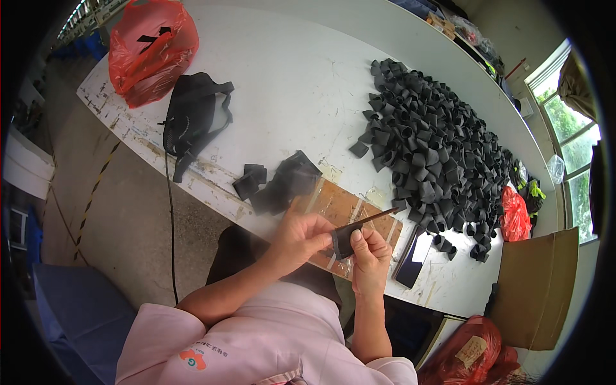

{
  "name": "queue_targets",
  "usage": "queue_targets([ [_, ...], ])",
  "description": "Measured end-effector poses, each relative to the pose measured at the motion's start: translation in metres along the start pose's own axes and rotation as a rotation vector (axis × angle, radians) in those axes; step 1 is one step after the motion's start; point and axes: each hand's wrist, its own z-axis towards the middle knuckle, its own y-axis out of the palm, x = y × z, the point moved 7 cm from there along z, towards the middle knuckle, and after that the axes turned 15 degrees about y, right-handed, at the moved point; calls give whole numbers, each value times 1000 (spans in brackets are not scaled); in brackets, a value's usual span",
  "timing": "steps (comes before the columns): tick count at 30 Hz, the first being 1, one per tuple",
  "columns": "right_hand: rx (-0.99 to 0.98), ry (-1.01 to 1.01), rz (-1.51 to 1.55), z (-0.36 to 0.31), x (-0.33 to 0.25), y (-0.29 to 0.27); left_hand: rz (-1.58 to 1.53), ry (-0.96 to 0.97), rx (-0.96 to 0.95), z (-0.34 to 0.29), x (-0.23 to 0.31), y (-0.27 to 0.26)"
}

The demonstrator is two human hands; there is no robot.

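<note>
Over the table's near edge, my left hand (296, 239) and my right hand (370, 258) hold a small black fabric piece (344, 240) between them, fingers closed. The right thumb presses on its face, and the left fingertips pinch its left end. A thin brown stick-like tool (380, 216) points up to the right from behind the fabric; its kind and which hand grips it are unclear. Beneath the hands lies a brown taped board (333, 200). Several black fabric pieces (292, 179) lie just beyond my left hand, partly blurred.
A big heap of black fabric loops (443, 151) covers the table's right side. A phone (414, 260) lies beside the board. At left are a black strapped bag-like item (192, 115) with a cord and a red plastic bag (151, 58). A cardboard sheet (539, 289) stands right.
</note>
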Motion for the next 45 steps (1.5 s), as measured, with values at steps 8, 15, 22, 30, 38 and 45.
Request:
queue_targets([
  [8, 296, -578, -794, -38, -41, 24, 320, 201, -23, -2, 12, 8],
  [15, 281, -755, -918, -37, -36, 32, 979, 719, 13, -16, 45, 29],
  [22, 406, -658, -794, -25, -23, 11, -260, -69, 135, -4, -5, 9],
  [30, -434, 210, 538, -9, 10, 16, 287, 337, 121, 2, 36, 28],
  [38, -111, -80, -42, -10, -73, 14, -566, -62, 5, 38, 43, 50],
  [45, -386, 50, 50, 30, -49, 6, -537, -368, 47, 43, 8, 43],
])
